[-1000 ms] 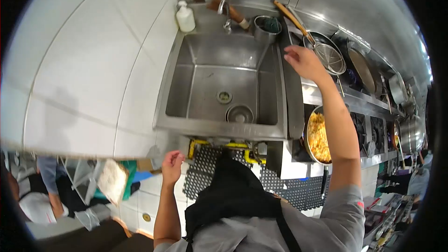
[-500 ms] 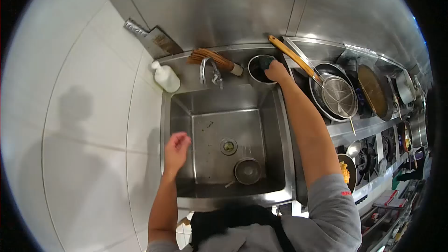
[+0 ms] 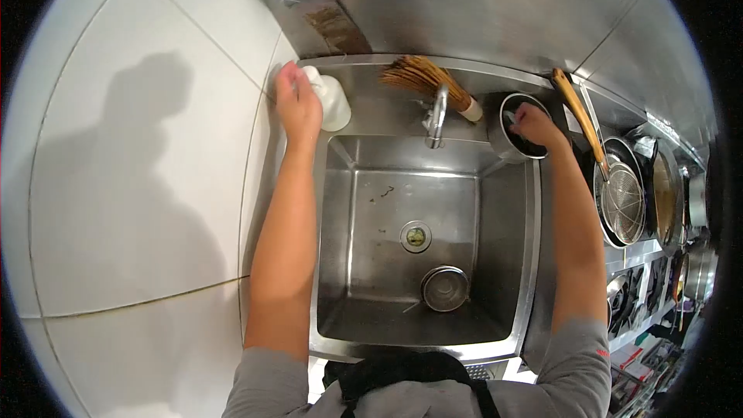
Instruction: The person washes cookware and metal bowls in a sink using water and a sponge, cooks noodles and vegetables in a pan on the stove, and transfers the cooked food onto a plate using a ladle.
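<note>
In the head view, the person leans over a steel sink [image 3: 529,263] with both arms stretched towards its far edge. The left hand [image 3: 300,112] is up at the far left corner, right against the top of a white bottle [image 3: 335,108] that stands on the ledge; I can't make out whether the fingers grip it or merely touch it. Over on the right, the right hand [image 3: 539,125] reaches down into the mouth of a metal container [image 3: 505,143] at the far right corner, fingertips inside, and I can't tell what, if anything, they have hold of. Between the two, a bundled brush [image 3: 424,77] lies behind the faucet [image 3: 439,112]. Down in the basin, a round metal strainer [image 3: 446,289] sits near the drain [image 3: 416,238]. Just past the right arm I see a wire skimmer [image 3: 624,203] with a wooden handle, resting over a pan.
</note>
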A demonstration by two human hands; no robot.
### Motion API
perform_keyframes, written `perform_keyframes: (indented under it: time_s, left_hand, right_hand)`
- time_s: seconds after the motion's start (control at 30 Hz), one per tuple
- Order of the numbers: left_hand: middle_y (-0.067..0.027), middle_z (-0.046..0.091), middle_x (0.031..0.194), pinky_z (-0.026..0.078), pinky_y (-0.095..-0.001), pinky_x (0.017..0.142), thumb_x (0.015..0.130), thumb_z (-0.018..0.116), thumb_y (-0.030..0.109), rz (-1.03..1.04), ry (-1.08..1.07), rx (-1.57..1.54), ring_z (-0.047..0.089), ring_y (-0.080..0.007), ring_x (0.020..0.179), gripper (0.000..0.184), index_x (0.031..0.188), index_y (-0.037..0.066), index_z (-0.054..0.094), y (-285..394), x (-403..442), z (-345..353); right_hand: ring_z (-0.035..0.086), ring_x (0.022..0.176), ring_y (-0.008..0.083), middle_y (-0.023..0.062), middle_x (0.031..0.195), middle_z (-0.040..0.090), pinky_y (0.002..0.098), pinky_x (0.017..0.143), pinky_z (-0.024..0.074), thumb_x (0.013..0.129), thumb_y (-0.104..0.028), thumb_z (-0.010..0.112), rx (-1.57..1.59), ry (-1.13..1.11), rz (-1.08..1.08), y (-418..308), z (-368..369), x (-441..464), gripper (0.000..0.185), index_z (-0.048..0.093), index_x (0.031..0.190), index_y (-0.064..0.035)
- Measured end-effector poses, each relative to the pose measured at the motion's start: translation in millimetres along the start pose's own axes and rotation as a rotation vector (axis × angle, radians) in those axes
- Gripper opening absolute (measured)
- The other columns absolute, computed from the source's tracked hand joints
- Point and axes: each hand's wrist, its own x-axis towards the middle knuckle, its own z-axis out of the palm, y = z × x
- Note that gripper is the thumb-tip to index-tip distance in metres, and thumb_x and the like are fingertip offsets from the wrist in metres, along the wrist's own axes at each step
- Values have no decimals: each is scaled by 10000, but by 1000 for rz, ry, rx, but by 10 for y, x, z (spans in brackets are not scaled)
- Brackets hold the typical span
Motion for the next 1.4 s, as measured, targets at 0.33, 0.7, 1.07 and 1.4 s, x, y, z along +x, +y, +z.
perform_keyframes:
  time_s: [0.33, 0.7, 1.07, 1.4]
  left_hand:
    - [-162, 704, 806, 498, -342, 739, 950, 495, 449, -234, -310, 315, 673, -258, 752, 550, 935, -78, 652, -367, 949, 291]
    - [-286, 630, 1095, 449, -461, 938, 949, 439, 436, -59, -540, 780, 582, -438, 1070, 551, 1011, -61, 668, -261, 899, 364]
    - [-284, 628, 1124, 457, -469, 945, 943, 360, 593, -43, -613, 898, 586, -407, 1109, 731, 1084, -67, 640, -10, 766, 347]
    - [-261, 639, 1133, 467, -503, 932, 943, 283, 638, -44, -650, 903, 598, -414, 1099, 792, 1112, -39, 657, -59, 808, 396]
  right_hand:
    - [627, 990, 317, 127, 959, 671, 563, 904, 410, 810, -163, 651, -379, 299, 25, -38, 751, -913, 254, 651, 1060, -119]
    - [624, 876, 304, 101, 872, 632, 448, 774, 479, 788, -99, 626, -170, 36, -745, -2106, 977, -1195, 95, 637, 877, -133]
    - [671, 907, 264, 104, 823, 690, 458, 860, 470, 792, -129, 601, -328, 167, -757, -2687, 797, -711, 121, 696, 866, -122]
    - [700, 844, 324, 147, 804, 703, 495, 781, 516, 790, -105, 616, -385, 60, -793, -2931, 249, -794, 98, 706, 797, -64]
